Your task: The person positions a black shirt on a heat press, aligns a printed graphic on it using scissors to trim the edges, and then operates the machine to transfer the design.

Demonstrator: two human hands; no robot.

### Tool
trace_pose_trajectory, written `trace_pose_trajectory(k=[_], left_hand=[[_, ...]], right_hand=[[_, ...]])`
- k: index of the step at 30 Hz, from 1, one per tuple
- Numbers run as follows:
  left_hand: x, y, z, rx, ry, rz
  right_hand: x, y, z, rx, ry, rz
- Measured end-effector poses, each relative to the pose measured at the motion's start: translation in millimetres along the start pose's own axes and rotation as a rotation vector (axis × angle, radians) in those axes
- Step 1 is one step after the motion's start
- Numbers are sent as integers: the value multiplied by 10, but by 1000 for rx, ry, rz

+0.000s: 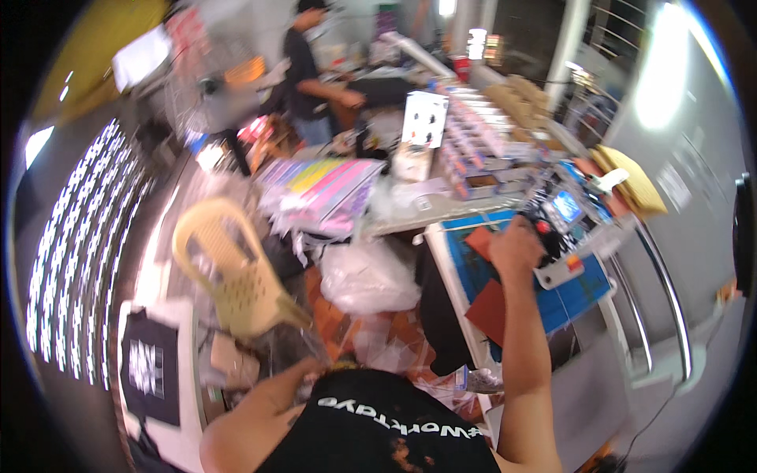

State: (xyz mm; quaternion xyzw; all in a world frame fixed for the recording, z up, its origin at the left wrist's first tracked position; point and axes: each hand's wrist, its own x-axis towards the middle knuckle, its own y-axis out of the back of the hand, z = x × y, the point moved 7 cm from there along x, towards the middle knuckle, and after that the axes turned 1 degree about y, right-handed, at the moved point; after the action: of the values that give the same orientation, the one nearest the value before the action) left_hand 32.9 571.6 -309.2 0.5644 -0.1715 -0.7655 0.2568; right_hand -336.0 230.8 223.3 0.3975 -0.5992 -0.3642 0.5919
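Observation:
My right arm stretches forward over a table with a blue top [579, 303]. At its end, my right hand [516, 246] is against or just beside a machine [561, 217] with a small lit screen, black parts and a red knob. The fingers are blurred, so their grip does not show. Reddish-brown flat pieces [487, 310] lie on the blue top below the hand. My left arm is bent in at the waist. Only a part of my left hand [313, 369] shows there, beside my black shirt, and its fingers are hidden.
A cream plastic chair [229, 264] stands at left, near a white board with a black cloth [150, 366]. Colourful flat packs [319, 189] are piled beside a clear plastic bag [371, 280]. Rows of small boxes [477, 130] line the bench. Another person [303, 75] works at the back.

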Motion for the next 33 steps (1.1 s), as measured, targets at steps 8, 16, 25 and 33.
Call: trace_pose_trajectory(k=[8, 16, 25, 33], left_hand=[[-172, -758, -408, -561, 498, 229], [-273, -806, -368, -902, 560, 403], [-480, -1083, -432, -956, 641, 491], [-761, -633, -286, -770, 438, 585]], right_hand=[[262, -100, -26, 450, -43, -418], [395, -279, 103, 17, 127, -286], [295, -184, 73, -1, 115, -263], [209, 51, -368, -17, 151, -230]])
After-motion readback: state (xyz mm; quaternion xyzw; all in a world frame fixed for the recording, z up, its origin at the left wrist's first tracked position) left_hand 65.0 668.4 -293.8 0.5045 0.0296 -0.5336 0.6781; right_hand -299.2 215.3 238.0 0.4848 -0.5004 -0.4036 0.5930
